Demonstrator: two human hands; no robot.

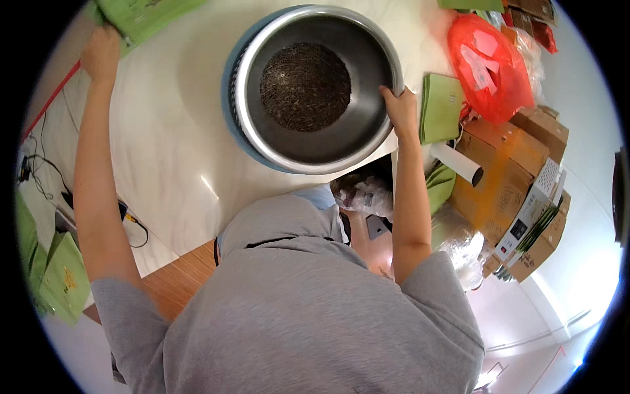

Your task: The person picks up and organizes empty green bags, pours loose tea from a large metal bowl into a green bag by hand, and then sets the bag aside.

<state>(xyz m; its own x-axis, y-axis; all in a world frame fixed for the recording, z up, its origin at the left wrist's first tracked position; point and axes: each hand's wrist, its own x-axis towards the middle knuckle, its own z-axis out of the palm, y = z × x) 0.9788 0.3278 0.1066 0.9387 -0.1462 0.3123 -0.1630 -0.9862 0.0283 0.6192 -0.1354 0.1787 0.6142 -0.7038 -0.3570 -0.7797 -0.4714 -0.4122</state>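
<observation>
My right hand [403, 109] grips the right rim of a large stainless steel bowl [364, 143], thumb over the edge. Dark, fine dried material, perhaps tea leaves [305, 87], covers the middle of its bottom. Beneath the bowl, a blue round basin or basket [229, 98] shows along the left side. At the upper left, my left hand [101, 53] is on the edge of a green bag or packet [142, 19] lying on the pale marbled table [162, 128]; its fingers are partly hidden, and its grip is unclear.
Green folded bags [440, 108] lie right of the bowl, near a red plastic bag [492, 74]. Cardboard boxes [497, 182] and a white roll [457, 163] stand to the right. Black cables [47, 162] and more green bags [64, 276] are at the left.
</observation>
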